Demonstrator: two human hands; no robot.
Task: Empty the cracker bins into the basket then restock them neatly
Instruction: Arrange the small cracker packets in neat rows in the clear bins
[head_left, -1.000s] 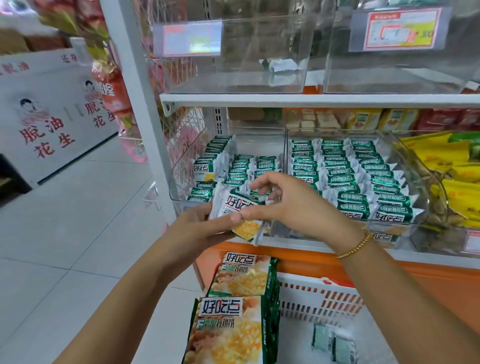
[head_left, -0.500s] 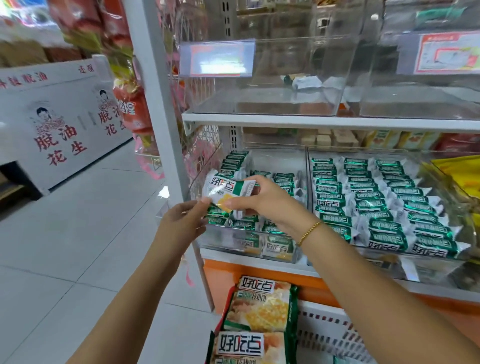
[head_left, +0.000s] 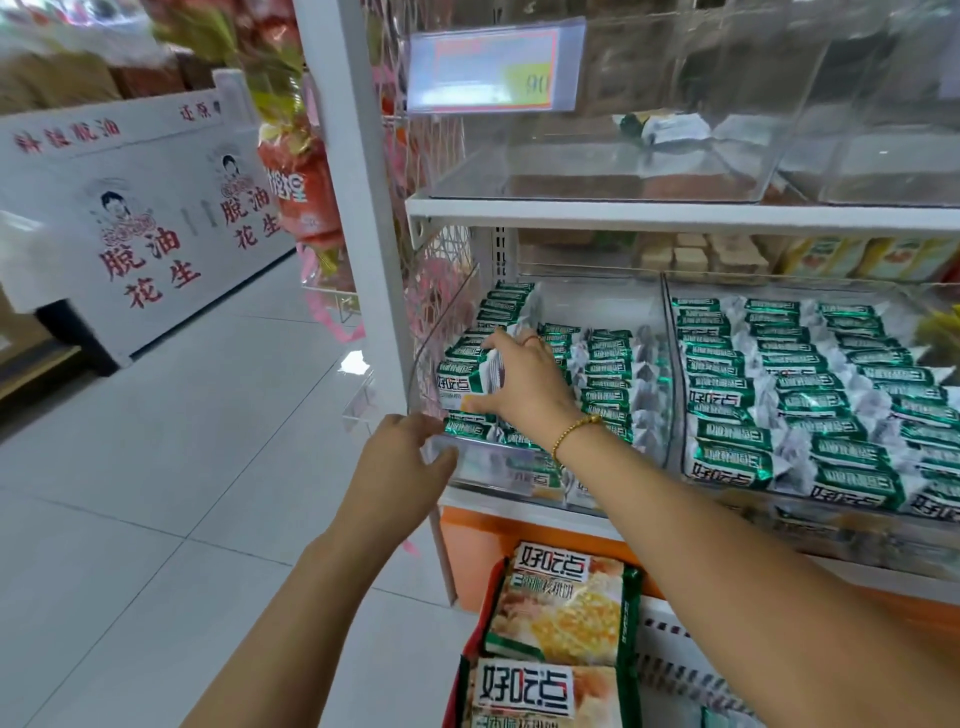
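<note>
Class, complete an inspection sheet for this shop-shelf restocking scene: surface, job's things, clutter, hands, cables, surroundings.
Surface: white shelf holding two clear bins side by side.
Job's things: left bin partly filled with rows of cracker packs; right bin full of neat rows; basket below, two large cracker bags at its edge.
Clutter: one lone pack in the upper clear bin.
Hands: right hand holds a cracker pack over the left bin's left row; left hand at that bin's front corner, grip unclear.
Cables: nothing seen.
Surroundings: tiled floor, white display stand with red characters.
</note>
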